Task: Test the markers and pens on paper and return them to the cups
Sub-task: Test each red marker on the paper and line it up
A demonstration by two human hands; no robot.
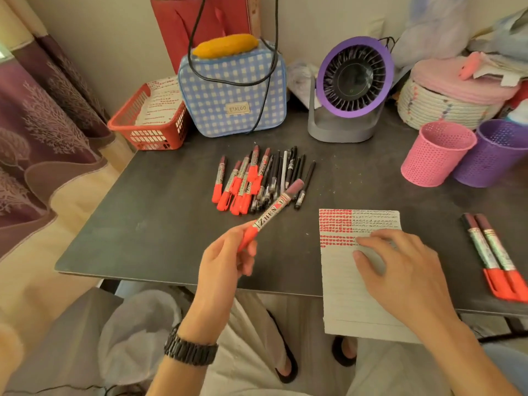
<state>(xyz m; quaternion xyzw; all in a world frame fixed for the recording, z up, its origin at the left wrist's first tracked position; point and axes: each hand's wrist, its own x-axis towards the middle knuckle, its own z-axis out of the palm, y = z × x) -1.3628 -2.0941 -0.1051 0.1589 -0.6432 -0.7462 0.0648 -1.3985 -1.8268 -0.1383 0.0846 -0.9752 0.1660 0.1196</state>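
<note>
Two hands work at a dark table whose left half lies mostly bare from the front edge back to a red basket. The basket sits on the far left corner and hangs partly past the table's side edge. Just beside it stands a blue checked bag. A loose pile of markers and pens lies mid-table, with open surface on its left and in front of it.

The left hand is near the front edge, fingers curled round the red end of one marker, which is lifted off the table and tilts up toward the pile. To its right, a lined sheet of paper covered in red and dark test marks at the top hangs well over the front edge. The right hand rests flat on it with relaxed, spread fingers, grasping nothing.

Behind the paper stands a purple fan. Further right, a pink cup and a purple cup stand touching. Two more markers lie side by side near the front edge at the far right.
</note>
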